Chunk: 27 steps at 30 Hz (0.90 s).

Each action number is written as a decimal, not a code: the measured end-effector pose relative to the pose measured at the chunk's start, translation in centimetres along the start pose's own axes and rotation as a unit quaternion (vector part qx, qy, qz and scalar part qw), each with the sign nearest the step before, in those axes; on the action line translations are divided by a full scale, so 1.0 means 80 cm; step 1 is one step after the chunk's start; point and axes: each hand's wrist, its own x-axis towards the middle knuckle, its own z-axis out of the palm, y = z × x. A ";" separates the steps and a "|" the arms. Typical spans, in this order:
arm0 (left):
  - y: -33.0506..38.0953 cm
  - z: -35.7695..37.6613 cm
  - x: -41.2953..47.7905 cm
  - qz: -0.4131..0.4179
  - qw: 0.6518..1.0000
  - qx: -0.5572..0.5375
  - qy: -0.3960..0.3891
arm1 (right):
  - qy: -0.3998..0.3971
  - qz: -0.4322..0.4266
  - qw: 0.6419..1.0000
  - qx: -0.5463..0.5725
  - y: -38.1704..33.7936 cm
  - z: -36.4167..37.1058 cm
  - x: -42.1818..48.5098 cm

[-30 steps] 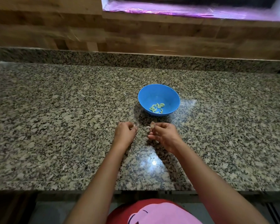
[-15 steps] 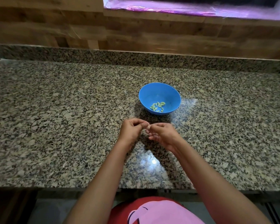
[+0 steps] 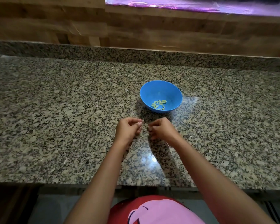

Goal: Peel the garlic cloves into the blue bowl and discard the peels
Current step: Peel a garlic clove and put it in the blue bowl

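The blue bowl (image 3: 176, 96) stands on the granite counter (image 3: 55, 110) with several peeled greenish garlic cloves (image 3: 158, 104) in its bottom. Just in front of the bowl my two hands hover close together over the counter. My left hand (image 3: 128, 129) pinches a small pale piece of garlic skin (image 3: 140, 124) between thumb and fingertips. My right hand (image 3: 162, 129) has its fingers curled inward with the tips pinched together; the garlic clove it holds is almost fully hidden by them.
A raised granite ledge and a wooden wall (image 3: 136, 29) close off the back of the counter. The counter's front edge (image 3: 152, 185) runs just above my red and pink shirt. A few tiny peel flecks lie near my hands.
One second ago my right hand held a pale clove up in plain sight. The hands then met at the fingertips, and now they have drawn a little apart, the left one holding a pale scrap.
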 end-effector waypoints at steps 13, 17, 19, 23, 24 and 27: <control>-0.011 0.044 -0.032 -0.045 0.984 -0.157 -0.071 | -0.009 -0.020 0.986 0.167 0.019 -0.030 -0.042; -0.020 0.048 -0.037 0.066 0.994 0.087 -0.031 | 0.071 -0.015 0.996 0.048 0.033 -0.032 -0.037; -0.030 0.050 -0.040 0.170 0.962 0.213 -0.001 | 0.076 -0.002 0.996 0.054 0.035 -0.035 -0.035; -0.059 0.053 -0.039 0.280 0.872 0.401 -0.021 | 0.085 -0.054 0.986 -0.130 0.034 -0.037 -0.034; -0.064 0.053 -0.040 0.279 0.855 0.436 -0.030 | 0.088 -0.073 0.978 -0.176 0.033 -0.037 -0.033; -0.068 0.054 -0.040 0.276 0.824 0.494 -0.031 | 0.091 -0.118 0.952 -0.269 0.032 -0.036 -0.032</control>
